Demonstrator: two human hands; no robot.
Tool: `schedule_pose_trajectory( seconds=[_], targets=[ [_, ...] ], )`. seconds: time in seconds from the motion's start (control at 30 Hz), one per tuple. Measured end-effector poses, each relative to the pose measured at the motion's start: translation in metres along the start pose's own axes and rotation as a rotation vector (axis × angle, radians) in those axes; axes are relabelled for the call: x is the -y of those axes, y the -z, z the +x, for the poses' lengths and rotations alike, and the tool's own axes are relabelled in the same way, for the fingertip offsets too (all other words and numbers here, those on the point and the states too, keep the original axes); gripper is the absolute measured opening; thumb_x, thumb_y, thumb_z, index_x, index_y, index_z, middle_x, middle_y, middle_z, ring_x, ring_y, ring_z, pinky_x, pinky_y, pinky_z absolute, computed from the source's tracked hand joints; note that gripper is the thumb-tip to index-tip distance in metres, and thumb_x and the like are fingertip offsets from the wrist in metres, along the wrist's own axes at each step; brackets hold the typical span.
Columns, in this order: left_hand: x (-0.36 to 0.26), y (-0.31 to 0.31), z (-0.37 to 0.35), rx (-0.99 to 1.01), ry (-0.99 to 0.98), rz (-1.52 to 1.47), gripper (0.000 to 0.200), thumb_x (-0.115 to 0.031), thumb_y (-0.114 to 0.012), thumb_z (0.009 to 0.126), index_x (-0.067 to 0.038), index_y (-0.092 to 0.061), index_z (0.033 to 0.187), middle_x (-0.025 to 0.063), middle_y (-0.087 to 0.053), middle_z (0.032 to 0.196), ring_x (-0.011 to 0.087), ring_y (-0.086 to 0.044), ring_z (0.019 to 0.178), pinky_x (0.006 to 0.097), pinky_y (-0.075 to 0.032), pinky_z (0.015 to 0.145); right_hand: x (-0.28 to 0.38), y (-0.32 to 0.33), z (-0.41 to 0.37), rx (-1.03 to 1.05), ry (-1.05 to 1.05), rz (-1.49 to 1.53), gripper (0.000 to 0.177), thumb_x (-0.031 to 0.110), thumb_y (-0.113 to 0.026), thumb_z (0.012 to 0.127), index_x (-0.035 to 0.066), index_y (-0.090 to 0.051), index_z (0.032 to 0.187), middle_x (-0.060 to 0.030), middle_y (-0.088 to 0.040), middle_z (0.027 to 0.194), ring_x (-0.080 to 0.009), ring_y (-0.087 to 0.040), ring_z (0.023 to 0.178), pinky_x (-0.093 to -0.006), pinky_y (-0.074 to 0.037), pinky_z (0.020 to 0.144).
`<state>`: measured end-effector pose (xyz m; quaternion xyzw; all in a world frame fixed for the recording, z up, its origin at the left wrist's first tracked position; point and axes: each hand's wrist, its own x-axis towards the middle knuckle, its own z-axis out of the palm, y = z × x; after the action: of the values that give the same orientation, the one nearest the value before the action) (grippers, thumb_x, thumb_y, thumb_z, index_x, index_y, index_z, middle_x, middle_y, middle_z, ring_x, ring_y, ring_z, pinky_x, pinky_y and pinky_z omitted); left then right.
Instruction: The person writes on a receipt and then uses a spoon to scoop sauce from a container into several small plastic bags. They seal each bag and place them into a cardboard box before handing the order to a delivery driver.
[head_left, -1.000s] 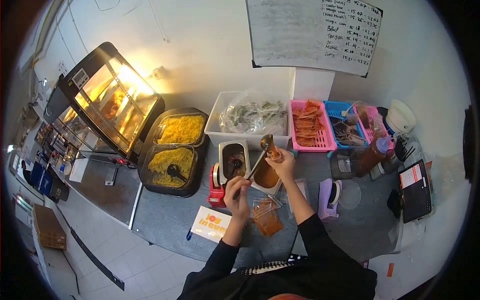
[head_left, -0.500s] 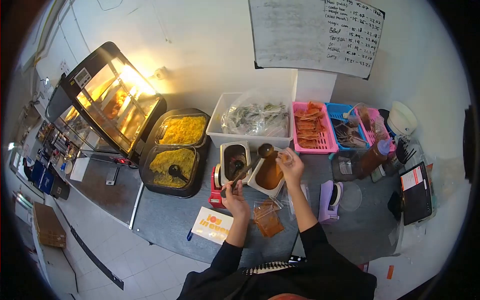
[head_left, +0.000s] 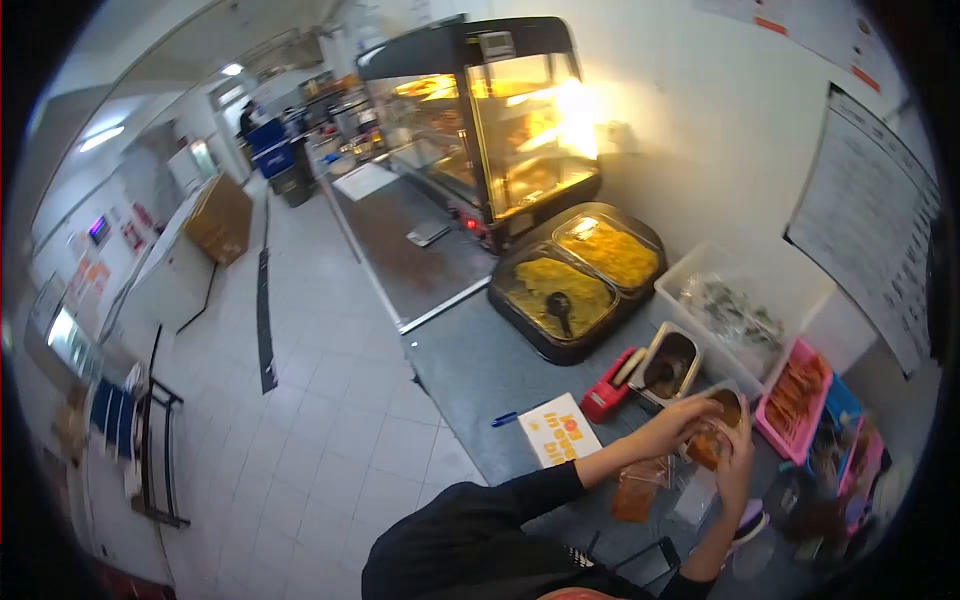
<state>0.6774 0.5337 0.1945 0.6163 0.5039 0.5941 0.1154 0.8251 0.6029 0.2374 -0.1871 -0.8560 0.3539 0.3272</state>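
Observation:
My left hand (head_left: 682,424) and my right hand (head_left: 738,462) are close together, with fingers closed on a small clear plastic bag of orange sauce (head_left: 704,449). The bag hangs between them in front of the metal container of brown-orange sauce (head_left: 728,402). Left of that container stands a metal container with dark contents and a ladle (head_left: 668,366). A filled sauce bag (head_left: 634,494) lies on the table below my left forearm. Whether the other ladle rests in the sauce is unclear.
At the left are a red tape dispenser (head_left: 608,388), a printed card (head_left: 558,430) and a black tray of yellow food (head_left: 545,325). A lit warming cabinet (head_left: 480,120) stands behind. To the right are a clear bin (head_left: 800,300) and a pink basket (head_left: 797,400).
The view has swung left and tilted. My left hand has let go of the ladle and joined my right hand at the bag.

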Motion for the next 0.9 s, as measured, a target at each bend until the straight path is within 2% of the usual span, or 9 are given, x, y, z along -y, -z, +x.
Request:
schedule_pose_trajectory(
  seconds=[0.07,0.17,0.27,0.53,0.57,0.63,0.7,0.83,0.9],
  targets=[
    [-0.005,0.008,-0.003,0.038,0.011,-0.078,0.028,-0.004,-0.058,0.075,0.0,-0.05,0.102,0.0102,-0.055,0.092,0.0219,-0.056,0.086,0.028,-0.044,0.074,0.004,0.004,-0.006,0.08,-0.134,0.07,0.04,0.021,-0.046,0.088,0.002,-0.04,0.122,-0.0132,-0.061,0.088,-0.0178,-0.059,0.084,-0.0277,-0.045,0.076],
    [-0.027,0.011,-0.011,-0.055,0.148,-0.313,0.026,-0.003,-0.057,0.077,0.0,-0.049,0.102,0.0085,-0.055,0.094,0.0161,-0.056,0.084,0.0268,-0.044,0.074,-0.028,-0.011,-0.022,-0.102,-0.14,0.436,0.025,0.015,-0.051,0.086,-0.004,-0.053,0.102,-0.0109,-0.061,0.079,-0.0148,-0.06,0.073,-0.0247,-0.047,0.068],
    [-0.03,0.008,-0.018,-0.127,0.147,-0.38,0.029,-0.002,-0.057,0.078,-0.001,-0.046,0.105,0.0065,-0.054,0.094,0.0118,-0.055,0.084,0.0255,-0.044,0.074,-0.013,-0.014,-0.027,-0.191,-0.255,0.596,0.016,0.01,-0.053,0.084,-0.006,-0.054,0.09,-0.0108,-0.061,0.076,-0.015,-0.059,0.07,-0.0243,-0.048,0.067],
    [-0.046,0.008,-0.042,-0.028,0.204,-0.36,0.046,-0.006,-0.057,0.08,-0.004,-0.031,0.118,0.0061,-0.056,0.086,0.0128,-0.056,0.086,0.027,-0.045,0.074,-0.003,-0.03,-0.062,-0.292,-0.208,0.418,0.015,0.009,-0.054,0.083,-0.005,-0.058,0.085,-0.0093,-0.061,0.076,-0.0129,-0.058,0.067,-0.0237,-0.046,0.064],
    [-0.044,0.008,-0.048,0.027,0.208,-0.319,0.045,-0.006,-0.057,0.08,-0.004,-0.031,0.117,0.007,-0.056,0.088,0.0139,-0.056,0.087,0.0267,-0.046,0.072,-0.007,-0.032,-0.071,-0.292,-0.189,0.392,0.014,0.009,-0.055,0.083,-0.005,-0.058,0.084,-0.0087,-0.061,0.076,-0.0124,-0.057,0.066,-0.0234,-0.046,0.063],
    [-0.044,0.004,-0.062,0.141,0.455,-0.419,0.045,-0.006,-0.058,0.079,-0.004,-0.032,0.116,0.0077,-0.057,0.089,0.0146,-0.057,0.085,0.0265,-0.046,0.072,0.002,-0.036,-0.085,-0.192,-0.279,0.335,0.012,0.007,-0.057,0.081,-0.005,-0.06,0.082,-0.0069,-0.061,0.073,-0.0102,-0.056,0.066,-0.0225,-0.045,0.061],
    [-0.029,-0.01,-0.084,0.07,0.249,-0.294,0.042,-0.006,-0.058,0.077,-0.004,-0.036,0.113,0.0075,-0.056,0.08,0.0117,-0.057,0.075,0.0235,-0.046,0.063,-0.007,-0.045,-0.104,-0.171,-0.276,0.218,0.011,0.006,-0.058,0.078,-0.004,-0.061,0.081,-0.0068,-0.062,0.071,-0.0091,-0.056,0.063,-0.0222,-0.045,0.058],
    [-0.013,-0.026,-0.121,0.175,0.449,-0.239,0.032,-0.006,-0.06,0.076,-0.002,-0.043,0.103,0.0075,-0.058,0.081,0.0127,-0.058,0.074,0.0258,-0.047,0.061,-0.011,-0.054,-0.133,-0.082,-0.411,0.126,0.013,0.008,-0.06,0.077,-0.003,-0.062,0.083,-0.0095,-0.064,0.074,-0.0112,-0.06,0.063,-0.0241,-0.047,0.058],
    [-0.008,-0.03,-0.131,0.233,0.473,-0.154,0.03,-0.005,-0.059,0.075,-0.002,-0.043,0.101,0.0087,-0.059,0.08,0.0146,-0.06,0.073,0.026,-0.047,0.061,-0.021,-0.061,-0.147,-0.099,-0.522,0.249,0.013,0.007,-0.06,0.076,-0.003,-0.062,0.083,-0.0105,-0.064,0.077,-0.0129,-0.061,0.065,-0.0246,-0.048,0.06]
  ],
)
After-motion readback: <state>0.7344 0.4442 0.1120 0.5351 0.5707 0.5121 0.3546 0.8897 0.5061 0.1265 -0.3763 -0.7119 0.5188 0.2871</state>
